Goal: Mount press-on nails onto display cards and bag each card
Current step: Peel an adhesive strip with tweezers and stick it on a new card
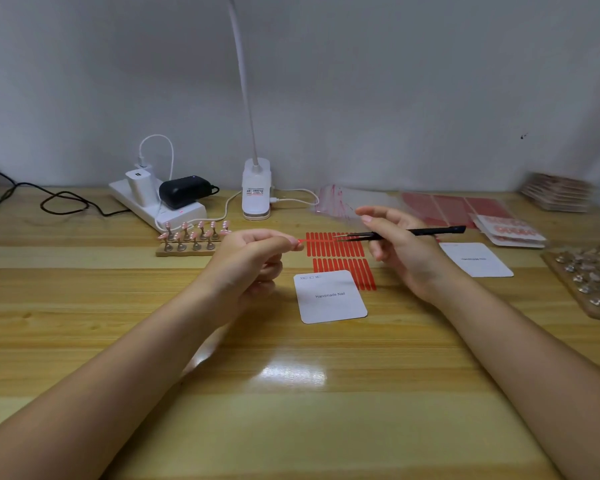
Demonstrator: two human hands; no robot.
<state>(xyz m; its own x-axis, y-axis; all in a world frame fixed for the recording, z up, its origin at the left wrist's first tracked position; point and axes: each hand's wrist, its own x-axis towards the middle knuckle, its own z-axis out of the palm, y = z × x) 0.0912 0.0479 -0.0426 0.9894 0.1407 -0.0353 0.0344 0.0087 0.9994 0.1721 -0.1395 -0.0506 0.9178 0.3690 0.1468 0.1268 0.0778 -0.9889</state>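
Note:
A white display card [330, 296] printed "Handmade Nail" lies flat at the table's middle. Behind it lies a sheet of red adhesive strips [340, 258]. My left hand [253, 258] hovers left of the sheet and pinches a small red strip [300, 241] at its fingertips. My right hand [400, 247] holds black tweezers [399, 233], tips pointing left over the red sheet. A wooden stand with several pink press-on nails [191, 237] sits behind my left hand. A second white card [477, 259] lies to the right.
At the back stand a white power strip with chargers [156, 202] and a clip lamp [256, 188]. Clear bags [340, 202], red sheets [454, 207] and stacked cards [510, 230] lie back right. A board of empty nail holders [589, 278] sits at the right edge.

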